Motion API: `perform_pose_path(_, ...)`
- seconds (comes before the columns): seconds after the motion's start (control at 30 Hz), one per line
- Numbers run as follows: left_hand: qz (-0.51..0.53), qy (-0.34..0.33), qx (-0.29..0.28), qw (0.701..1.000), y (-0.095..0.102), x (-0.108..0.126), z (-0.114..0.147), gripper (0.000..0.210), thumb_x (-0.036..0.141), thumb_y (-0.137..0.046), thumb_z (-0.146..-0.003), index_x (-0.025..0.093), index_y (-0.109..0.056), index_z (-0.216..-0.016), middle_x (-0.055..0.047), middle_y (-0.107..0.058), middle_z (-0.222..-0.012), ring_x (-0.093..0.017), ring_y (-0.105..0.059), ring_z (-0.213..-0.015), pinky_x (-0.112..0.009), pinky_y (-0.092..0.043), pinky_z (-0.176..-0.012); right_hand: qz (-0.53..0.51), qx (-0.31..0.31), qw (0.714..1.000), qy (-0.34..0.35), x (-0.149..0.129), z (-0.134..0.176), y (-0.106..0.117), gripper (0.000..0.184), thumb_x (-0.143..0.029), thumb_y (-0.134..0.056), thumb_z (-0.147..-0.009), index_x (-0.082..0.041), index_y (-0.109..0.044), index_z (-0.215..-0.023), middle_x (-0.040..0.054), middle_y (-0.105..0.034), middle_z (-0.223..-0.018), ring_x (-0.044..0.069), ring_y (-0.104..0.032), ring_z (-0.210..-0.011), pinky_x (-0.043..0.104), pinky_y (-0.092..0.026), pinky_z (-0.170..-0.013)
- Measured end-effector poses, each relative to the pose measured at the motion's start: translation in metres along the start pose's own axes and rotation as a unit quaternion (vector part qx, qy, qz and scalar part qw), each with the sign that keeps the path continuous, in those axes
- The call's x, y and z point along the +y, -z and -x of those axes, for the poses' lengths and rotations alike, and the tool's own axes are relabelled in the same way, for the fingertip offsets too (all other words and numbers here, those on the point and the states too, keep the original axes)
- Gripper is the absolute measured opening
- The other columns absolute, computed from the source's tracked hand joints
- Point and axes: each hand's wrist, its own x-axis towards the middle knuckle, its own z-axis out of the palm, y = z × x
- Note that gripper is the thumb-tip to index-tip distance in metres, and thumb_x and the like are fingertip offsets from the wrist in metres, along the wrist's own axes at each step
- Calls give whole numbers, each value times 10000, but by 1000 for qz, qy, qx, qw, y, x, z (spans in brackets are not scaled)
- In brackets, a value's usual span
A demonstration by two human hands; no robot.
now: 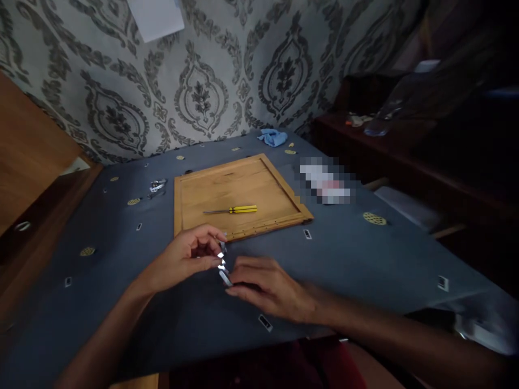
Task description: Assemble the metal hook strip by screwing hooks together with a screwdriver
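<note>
A small shiny metal hinge (223,265) is held up between both hands, in front of a framed wooden cabinet door. Thumb and fingers of my left hand (194,251) pinch its upper end. My right hand (267,286) grips the lower end, with the fingers curled and the thumb underneath. Parts of the hinge are covered by the fingertips. The cabinet door (219,186) lies flat on the table just beyond the hands. On it rests a screwdriver (243,209) with a yellow and black handle, its shaft pointing left.
Other shiny metal pieces (158,186) lie left of the door on the grey patterned tablecloth (344,259). A blue cloth (273,137) is at the back. A blurred-out item (326,182) lies on the right. A wooden cabinet (36,156) stands at the left edge, and a patterned wall rises behind.
</note>
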Motion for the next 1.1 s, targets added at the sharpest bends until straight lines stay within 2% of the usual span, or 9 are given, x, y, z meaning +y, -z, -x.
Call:
perform_pose_path(0.17,-6,6,-8,1000,0,-1,-9,247,198,-778,-741,236,-750,-983,-18,-716,-797,-168,-673,-715,-252,-540,-652,-60,-6,998,-32,0,-3,4,321,-403,-542,-1027,-198,-714,-850,20,-646,-788,123,-597,-689,266,-500,-639)
perform_pose_path(0.23,-18,6,4,1000,0,-2,-13,227,232,-778,-755,234,-751,-980,-20,-720,-800,-179,-677,-727,-254,-536,-654,-81,-3,995,-57,0,-2,4,326,-397,-556,-1021,-203,-711,-809,7,-626,-759,118,-576,-668,261,-477,-624)
perform_pose_path(0.4,-62,-20,147,987,5,-11,-17,229,308,-794,-769,247,-755,-986,-20,-712,-826,-192,-668,-752,-249,-502,-631,-133,43,976,-166,1,-3,4,414,-442,-580,-1002,-205,-653,-671,-20,-576,-617,111,-552,-600,259,-445,-601)
perform_pose_path(0.5,-80,-31,182,980,9,-18,-16,235,325,-790,-769,258,-761,-993,-29,-723,-855,-216,-676,-794,-271,-511,-651,-177,61,954,-235,7,-5,6,397,-520,-584,-979,-215,-687,-747,-24,-609,-561,108,-541,-525,253,-440,-538)
perform_pose_path(0.63,-127,-48,149,979,6,-27,-12,265,300,-769,-795,269,-731,-1055,-40,-750,-986,-250,-699,-933,-339,-549,-821,-232,68,921,-304,16,-7,5,438,-617,-629,-910,-202,-704,-796,-12,-648,-540,86,-457,-401,235,-361,-398)
perform_pose_path(0.77,-240,-79,95,963,-2,-31,-9,476,308,-809,-797,303,-640,-1242,-57,-721,-1195,-294,-660,-1129,-441,-507,-1005,-264,76,900,-338,19,-9,4,468,-652,-681,-845,-188,-721,-804,9,-674,-564,85,-488,-410,234,-382,-403)
perform_pose_path(0.9,-325,-111,56,937,-11,-31,-10,569,328,-816,-823,293,-551,-1326,-85,-687,-1232,-316,-629,-1183,-494,-488,-1041,-285,77,885,-359,19,-11,5,441,-629,-706,-829,-189,-729,-800,5,-665,-555,86,-509,-417,230,-398,-410)
perform_pose_path(1.1,-397,-123,48,908,-22,-31,-18,536,300,-770,-879,242,-485,-1329,-87,-697,-1207,-309,-641,-1170,-525,-442,-1098,-305,57,871,-382,20,-14,5,434,-619,-701,-827,-190,-687,-766,-23,-599,-481,98,-520,-389,221,-404,-378)
